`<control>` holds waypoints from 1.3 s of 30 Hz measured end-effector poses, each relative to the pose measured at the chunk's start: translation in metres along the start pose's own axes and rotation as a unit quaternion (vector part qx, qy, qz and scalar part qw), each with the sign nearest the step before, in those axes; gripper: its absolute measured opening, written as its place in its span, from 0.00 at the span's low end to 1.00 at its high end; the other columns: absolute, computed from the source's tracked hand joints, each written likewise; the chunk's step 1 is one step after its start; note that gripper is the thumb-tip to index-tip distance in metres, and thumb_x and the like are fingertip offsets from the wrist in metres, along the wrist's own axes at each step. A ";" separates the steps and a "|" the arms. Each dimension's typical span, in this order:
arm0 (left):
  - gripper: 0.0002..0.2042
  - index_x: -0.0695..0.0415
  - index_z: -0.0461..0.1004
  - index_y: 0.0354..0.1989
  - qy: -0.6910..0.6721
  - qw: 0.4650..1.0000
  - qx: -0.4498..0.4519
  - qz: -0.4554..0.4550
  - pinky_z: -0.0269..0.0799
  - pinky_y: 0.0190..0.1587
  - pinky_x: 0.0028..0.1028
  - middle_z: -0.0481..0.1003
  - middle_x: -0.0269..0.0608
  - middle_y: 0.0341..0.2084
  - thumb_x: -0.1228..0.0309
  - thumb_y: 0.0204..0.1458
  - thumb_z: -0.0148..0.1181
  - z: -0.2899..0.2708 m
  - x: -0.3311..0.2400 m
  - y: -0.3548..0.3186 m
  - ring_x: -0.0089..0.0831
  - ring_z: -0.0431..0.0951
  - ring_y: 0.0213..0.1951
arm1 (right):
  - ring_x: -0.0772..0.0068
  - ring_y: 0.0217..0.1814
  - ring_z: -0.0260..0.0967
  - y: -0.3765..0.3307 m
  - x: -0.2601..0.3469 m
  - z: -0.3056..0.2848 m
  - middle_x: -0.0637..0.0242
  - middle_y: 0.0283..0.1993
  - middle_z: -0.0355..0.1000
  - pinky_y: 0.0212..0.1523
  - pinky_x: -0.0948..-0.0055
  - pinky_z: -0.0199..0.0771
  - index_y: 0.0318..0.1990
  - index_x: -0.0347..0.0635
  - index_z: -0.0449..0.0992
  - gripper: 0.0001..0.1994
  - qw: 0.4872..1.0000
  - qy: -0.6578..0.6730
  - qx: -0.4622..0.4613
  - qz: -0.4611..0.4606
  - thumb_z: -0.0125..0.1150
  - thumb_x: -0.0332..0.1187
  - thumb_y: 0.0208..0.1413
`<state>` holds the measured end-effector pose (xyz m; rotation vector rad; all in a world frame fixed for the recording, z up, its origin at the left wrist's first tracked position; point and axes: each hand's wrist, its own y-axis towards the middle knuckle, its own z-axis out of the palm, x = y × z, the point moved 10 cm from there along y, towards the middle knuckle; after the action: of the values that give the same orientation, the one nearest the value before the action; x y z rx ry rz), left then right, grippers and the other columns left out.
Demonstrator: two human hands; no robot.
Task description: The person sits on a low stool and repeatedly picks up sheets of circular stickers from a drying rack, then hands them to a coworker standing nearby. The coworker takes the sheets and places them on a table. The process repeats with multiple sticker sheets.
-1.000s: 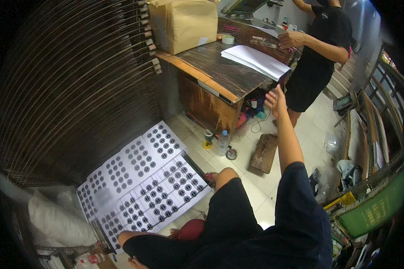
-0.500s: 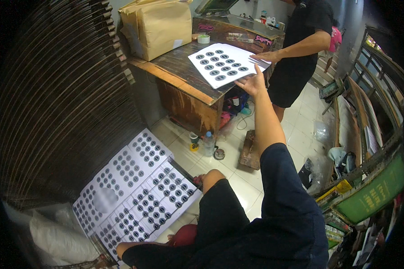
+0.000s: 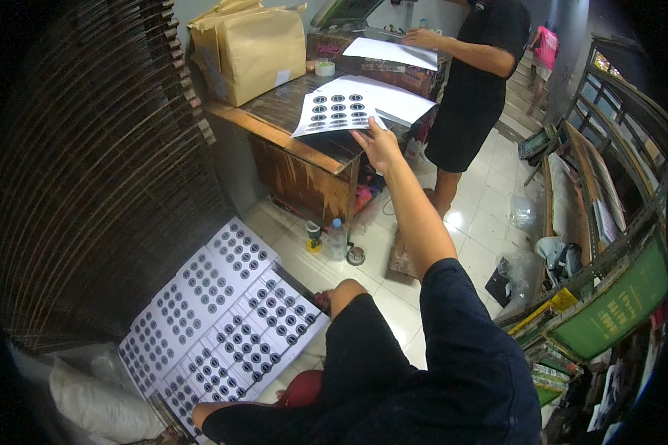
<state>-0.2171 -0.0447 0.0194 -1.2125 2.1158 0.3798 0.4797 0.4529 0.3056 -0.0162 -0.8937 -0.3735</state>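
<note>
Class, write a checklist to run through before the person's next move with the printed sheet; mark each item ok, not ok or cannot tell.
1. Right hand has its grip on the printed sheet: ok, thumb on top near a corner.
2. Printed sheet lies flat: not ok, it is bowed.
3. Printed sheet off the white paper on the table: cannot tell, they overlap in this view.
4. Co-worker's hand away from the printed sheet: ok, it is farther back.
5. Left hand in view: not ok.
</note>
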 end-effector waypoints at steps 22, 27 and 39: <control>0.25 0.61 0.61 0.52 -0.334 0.898 0.218 0.187 0.66 0.46 0.31 0.68 0.43 0.41 0.74 0.44 0.61 0.019 -0.204 -0.084 0.33 0.69 0.45 | 0.68 0.46 0.67 -0.222 -0.080 0.097 0.62 0.49 0.65 0.43 0.67 0.74 0.54 0.38 0.58 0.17 0.998 -0.045 0.048 -0.013 0.49 0.31 0.59; 0.29 0.58 0.53 0.61 -0.511 0.762 0.368 0.153 0.67 0.46 0.27 0.65 0.41 0.48 0.75 0.50 0.57 0.069 -0.314 -0.139 0.27 0.66 0.50 | 0.64 0.48 0.66 -0.346 -0.151 0.115 0.55 0.50 0.61 0.42 0.65 0.77 0.54 0.32 0.54 0.17 0.995 -0.080 0.060 0.031 0.46 0.28 0.59; 0.16 0.60 0.59 0.50 -0.732 0.646 0.216 -0.023 0.70 0.38 0.19 0.72 0.39 0.40 0.78 0.53 0.50 0.058 -0.259 -0.103 0.22 0.72 0.41 | 0.50 0.54 0.61 -0.432 -0.229 0.139 0.46 0.52 0.61 0.54 0.59 0.59 0.51 0.30 0.60 0.30 0.844 -0.340 0.413 -0.017 0.66 0.32 0.42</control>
<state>-0.0155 0.1015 0.1572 -0.2902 0.6216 0.5171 0.1051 0.1434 0.1577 0.7076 -1.7106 0.0310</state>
